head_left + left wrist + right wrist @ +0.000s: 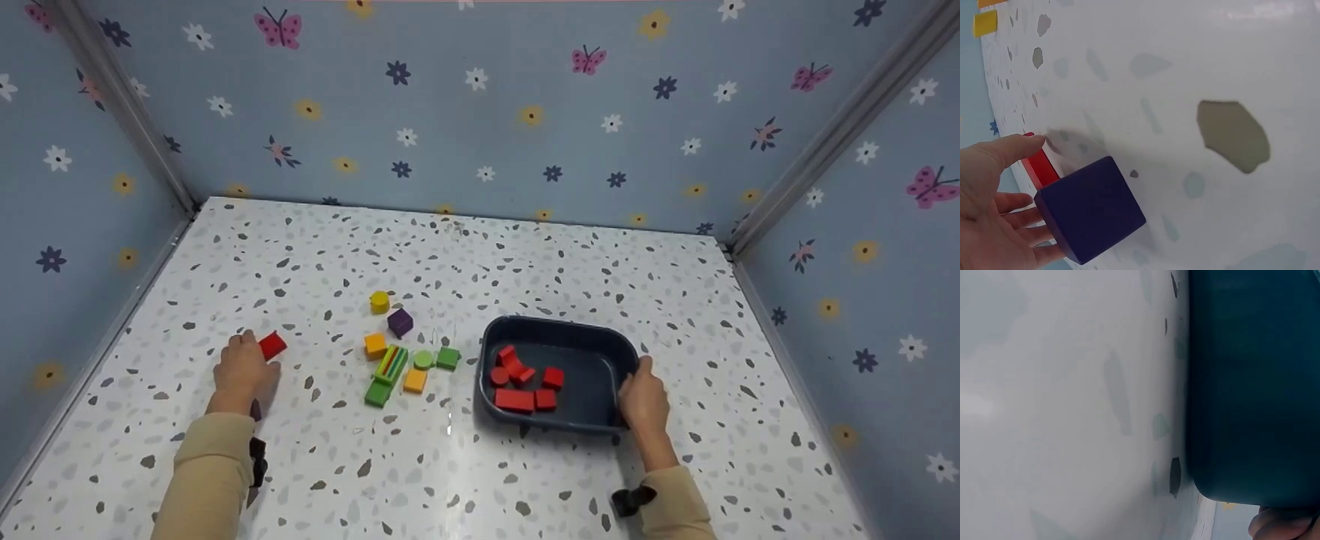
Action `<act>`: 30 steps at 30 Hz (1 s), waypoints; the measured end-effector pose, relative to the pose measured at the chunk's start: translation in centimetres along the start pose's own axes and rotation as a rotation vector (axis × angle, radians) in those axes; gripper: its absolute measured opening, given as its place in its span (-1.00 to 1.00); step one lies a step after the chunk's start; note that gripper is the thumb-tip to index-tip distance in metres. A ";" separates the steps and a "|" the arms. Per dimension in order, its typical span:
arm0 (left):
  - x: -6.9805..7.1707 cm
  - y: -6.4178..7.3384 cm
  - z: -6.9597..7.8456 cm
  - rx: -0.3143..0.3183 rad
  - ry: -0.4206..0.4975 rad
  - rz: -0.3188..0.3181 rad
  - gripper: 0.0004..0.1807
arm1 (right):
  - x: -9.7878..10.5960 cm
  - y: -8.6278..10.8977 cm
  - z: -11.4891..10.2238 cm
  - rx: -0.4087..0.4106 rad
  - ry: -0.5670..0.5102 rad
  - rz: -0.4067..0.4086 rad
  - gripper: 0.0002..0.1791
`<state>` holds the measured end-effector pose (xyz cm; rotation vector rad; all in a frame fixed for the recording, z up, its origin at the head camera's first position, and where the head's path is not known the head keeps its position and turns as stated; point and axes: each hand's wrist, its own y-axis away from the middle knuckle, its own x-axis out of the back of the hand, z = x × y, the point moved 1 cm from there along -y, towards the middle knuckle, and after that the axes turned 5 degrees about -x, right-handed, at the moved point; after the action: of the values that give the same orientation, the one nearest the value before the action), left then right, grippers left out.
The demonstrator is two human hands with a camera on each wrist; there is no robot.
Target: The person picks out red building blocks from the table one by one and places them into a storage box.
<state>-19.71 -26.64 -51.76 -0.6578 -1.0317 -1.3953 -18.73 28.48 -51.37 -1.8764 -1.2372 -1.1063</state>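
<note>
My left hand [241, 367] is at the left of the table, its fingers beside a red block [273, 345]. In the left wrist view, the thumb reaches the red block's end, and the fingers lie loosely behind a dark blue block [1092, 208]. That blue block is hidden under the hand in the head view. With my right hand [646, 397] I grip the right end of a dark blue plastic bin [592, 375]. Inside it lie several red blocks [514, 400], gathered toward the left side. The right wrist view shows mostly the bin's outer wall.
Between hand and bin, loose blocks lie in a group: a yellow cylinder [379, 302], a purple cube [400, 322], orange cubes [415, 380], green blocks [448, 358], a light green disc [424, 360] and a striped block [391, 364]. Patterned walls [480, 135] enclose the speckled table [480, 262].
</note>
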 end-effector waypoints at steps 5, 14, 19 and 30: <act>-0.2 -0.2 -0.2 -0.001 0.036 -0.010 -0.30 | 0.0 0.0 0.1 0.022 0.010 0.019 -0.73; -0.6 -0.6 -0.2 -0.008 0.037 0.031 -0.44 | 0.0 0.0 0.0 0.008 0.015 0.007 -0.74; -0.7 -0.7 0.1 -0.020 0.003 0.054 -0.55 | 0.0 -0.1 -0.1 0.010 0.009 0.000 -0.75; -0.9 -0.7 -0.3 -0.001 0.001 0.111 -0.67 | 0.0 0.0 -0.1 0.003 0.015 0.010 -0.75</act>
<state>-20.26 -26.60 -52.80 -0.7043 -0.9793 -1.2996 -18.74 28.41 -51.39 -1.8668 -1.2189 -1.1112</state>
